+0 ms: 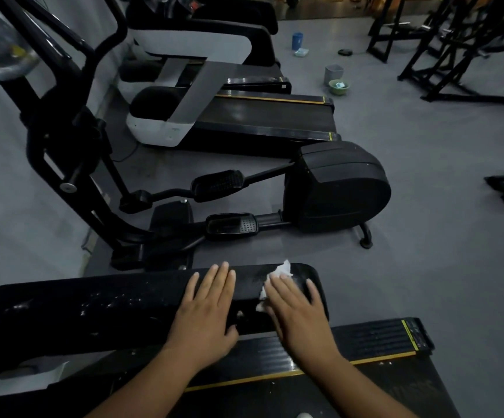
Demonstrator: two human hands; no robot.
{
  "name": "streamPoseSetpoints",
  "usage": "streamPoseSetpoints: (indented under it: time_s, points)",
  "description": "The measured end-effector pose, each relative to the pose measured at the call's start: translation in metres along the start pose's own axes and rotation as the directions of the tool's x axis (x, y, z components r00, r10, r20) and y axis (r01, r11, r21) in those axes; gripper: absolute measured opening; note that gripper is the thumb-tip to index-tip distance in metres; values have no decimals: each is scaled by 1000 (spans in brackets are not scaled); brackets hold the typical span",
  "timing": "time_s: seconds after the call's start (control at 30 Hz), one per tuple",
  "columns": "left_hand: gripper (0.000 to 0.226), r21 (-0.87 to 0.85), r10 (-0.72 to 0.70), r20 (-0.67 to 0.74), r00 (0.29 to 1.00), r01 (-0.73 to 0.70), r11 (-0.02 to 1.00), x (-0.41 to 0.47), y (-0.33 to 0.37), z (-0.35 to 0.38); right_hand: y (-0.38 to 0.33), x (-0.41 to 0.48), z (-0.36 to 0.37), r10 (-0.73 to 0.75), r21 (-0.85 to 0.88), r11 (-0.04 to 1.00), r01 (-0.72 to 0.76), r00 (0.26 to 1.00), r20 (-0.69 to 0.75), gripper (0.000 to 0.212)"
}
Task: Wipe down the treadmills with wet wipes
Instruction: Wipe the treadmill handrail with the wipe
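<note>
Black treadmill rail (124,303), near centre, with both hands on it.
The left hand (207,306) lies flat and released, fingers straight, grasping nothing. Just to its right, the right hand (296,309) presses a crumpled white wipe (281,271) onto the rail's right end with straight fingers. The wipe shows past the fingertips. An elliptical trainer (335,188) stands farther off.

Grey floor (425,251): elliptical (335,188) at centre; treadmill (263,116) at 12 o'clock; grey bin (333,73) and green bowl (339,86) side by side at 1; black racks (456,55) at 2.
</note>
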State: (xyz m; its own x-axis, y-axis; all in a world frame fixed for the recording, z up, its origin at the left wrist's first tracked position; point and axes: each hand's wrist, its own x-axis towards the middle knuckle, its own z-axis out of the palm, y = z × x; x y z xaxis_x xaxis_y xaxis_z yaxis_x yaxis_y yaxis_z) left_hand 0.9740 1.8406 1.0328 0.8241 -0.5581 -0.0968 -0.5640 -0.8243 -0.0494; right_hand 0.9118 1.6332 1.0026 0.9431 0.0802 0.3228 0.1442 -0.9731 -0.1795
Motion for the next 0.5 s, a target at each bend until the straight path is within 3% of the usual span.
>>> streamPoseSetpoints:
  time_s: [0.13,0.27,0.4,0.5]
  points:
    - [98,7,-16,8,1000,16,1000,-1,1,2,8,45,-6,189,165,968,-188,982,11,36]
    - [95,5,-11,-14,1000,11,1000,-1,2,0,-20,60,-3,127,256,957,-138,990,56,22]
    - [94,-2,-1,-29,1000,1,1000,-2,1,2,-24,9,8,-108,90,991,100,990,95,51]
    - [92,-5,-1,-45,999,0,1000,-1,1,0,-2,5,9,-25,-5,1000,26,992,127,60]
